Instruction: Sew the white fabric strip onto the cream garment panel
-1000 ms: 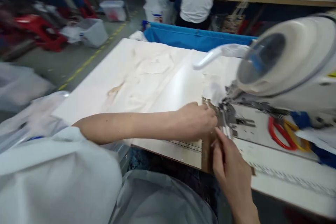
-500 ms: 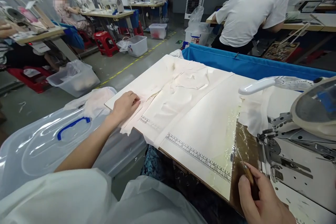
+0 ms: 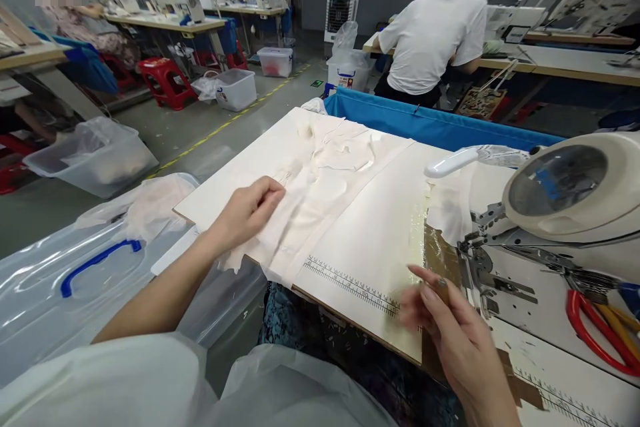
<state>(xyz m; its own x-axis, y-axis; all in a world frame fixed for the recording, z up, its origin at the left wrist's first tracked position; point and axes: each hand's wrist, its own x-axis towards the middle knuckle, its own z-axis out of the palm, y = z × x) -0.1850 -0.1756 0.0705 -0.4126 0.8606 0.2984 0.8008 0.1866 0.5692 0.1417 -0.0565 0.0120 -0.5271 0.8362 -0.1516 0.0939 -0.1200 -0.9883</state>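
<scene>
My left hand (image 3: 250, 210) is closed in a pinch at the edge of a thin pale pink cloth (image 3: 345, 183), which rises in a fold beneath the fingers. The cloth lies wrinkled across a white table board (image 3: 370, 233) with ruler marks along its front edge. My right hand (image 3: 450, 320) hovers over the board's right part, fingers curled around an awl with a wooden handle (image 3: 441, 289); its thin metal shaft does not show clearly now. To the right of that hand is a sewing machine (image 3: 565, 187) with a white scrap of cloth (image 3: 450, 210) by its foot.
Red-handled scissors (image 3: 595, 333) lie at the right by the machine. A blue cloth bin (image 3: 425, 121) borders the board's far side. At left stands a clear plastic box lid with a blue handle (image 3: 100, 263). A co-worker in a white shirt (image 3: 430, 33) sits beyond.
My left hand has lifted the cloth's near edge slightly and moved right. My right hand has risen from the brown strip and turned, the awl tucked in its fingers. The view has swung right.
</scene>
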